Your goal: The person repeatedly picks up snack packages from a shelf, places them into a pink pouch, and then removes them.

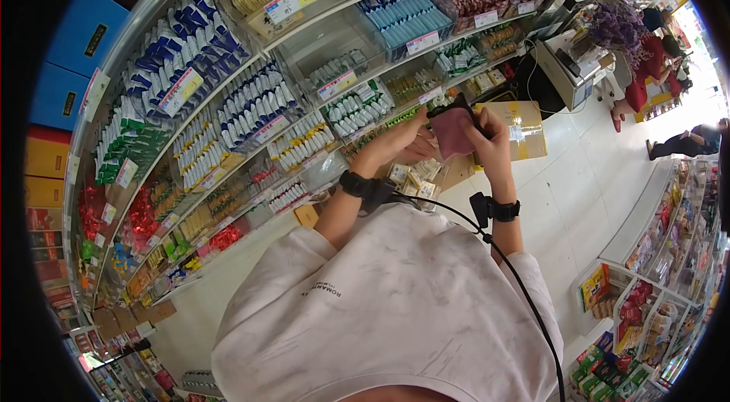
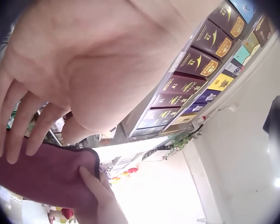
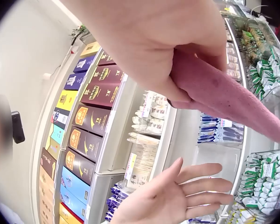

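Note:
A purple-pink cloth point(image 1: 454, 134) with a dark edge hangs in front of the shelves in the head view. My right hand point(image 1: 494, 145) pinches it, the thumb lying on its face; in the right wrist view the cloth point(image 3: 219, 91) stretches away from that grip. To its left is my left hand point(image 1: 395, 140), which holds nothing. Its fingers are straight and spread, palm turned up, in the right wrist view, where this left hand point(image 3: 172, 200) is apart from the cloth. The left wrist view has its fingertips overlapping the cloth's upper edge point(image 2: 46, 145).
Tiered clear bins of wrapped snacks point(image 1: 258, 102) curve along the left and front. One clear bin point(image 1: 308, 52) is partly filled. A cardboard box point(image 1: 517, 128) stands beyond my right hand. Another shelf point(image 1: 646, 288) lines the right side. People point(image 1: 646, 71) are at the far right.

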A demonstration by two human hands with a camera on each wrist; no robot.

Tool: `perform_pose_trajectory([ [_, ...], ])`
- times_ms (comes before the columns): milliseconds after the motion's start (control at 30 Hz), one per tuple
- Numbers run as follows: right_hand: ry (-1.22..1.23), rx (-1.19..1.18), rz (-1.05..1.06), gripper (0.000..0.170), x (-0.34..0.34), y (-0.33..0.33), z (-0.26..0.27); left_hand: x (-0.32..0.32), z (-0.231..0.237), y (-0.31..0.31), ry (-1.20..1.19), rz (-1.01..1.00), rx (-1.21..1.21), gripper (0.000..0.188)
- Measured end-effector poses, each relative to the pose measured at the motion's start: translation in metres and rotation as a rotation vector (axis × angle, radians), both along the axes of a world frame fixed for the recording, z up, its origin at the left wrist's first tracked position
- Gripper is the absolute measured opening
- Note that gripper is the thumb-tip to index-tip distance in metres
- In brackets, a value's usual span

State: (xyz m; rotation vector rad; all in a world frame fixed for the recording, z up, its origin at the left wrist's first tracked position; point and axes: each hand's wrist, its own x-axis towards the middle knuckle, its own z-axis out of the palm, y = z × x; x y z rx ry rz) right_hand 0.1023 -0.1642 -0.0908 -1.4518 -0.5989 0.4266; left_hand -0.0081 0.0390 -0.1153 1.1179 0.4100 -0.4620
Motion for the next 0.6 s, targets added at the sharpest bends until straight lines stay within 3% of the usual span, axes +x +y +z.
perform_pose_trajectory([
  [67,0.047,0.046,0.093,0.037,-0.01,0.003,0.01,0.004,-0.019,0.005,-0.004,-0.005,-0.319,0.062],
  [100,0.147,0.06,0.186,0.031,-0.017,0.001,0.024,0.003,-0.011,0.001,-0.084,0.069,-0.322,0.06],
  [200,0.02,0.008,0.401,0.025,-0.029,0.004,0.041,-0.007,0.039,-0.024,-0.331,0.316,-0.256,0.058],
  [233,0.019,0.007,0.41,0.023,-0.037,0.009,0.051,-0.014,0.056,-0.033,-0.417,0.411,-0.187,0.057],
  [333,-0.154,-0.073,0.436,0.023,-0.038,0.011,0.046,-0.001,-0.007,-0.013,-1.127,0.516,0.635,0.042],
  [433,-0.117,-0.132,0.436,0.018,-0.035,0.006,0.047,-0.004,-0.008,-0.001,-0.736,0.484,0.148,0.042],
  [500,-0.146,-0.057,0.283,0.021,-0.031,0.007,0.039,-0.003,0.005,0.001,-0.426,0.5,-0.104,0.042],
  [567,-0.067,-0.024,0.14,0.023,-0.028,0.008,0.037,-0.004,0.0,0.0,-0.342,0.432,0.01,0.038],
  [600,-0.19,-0.015,0.067,0.021,-0.022,0.013,0.035,-0.005,-0.002,0.0,-0.301,0.397,0.066,0.036],
])
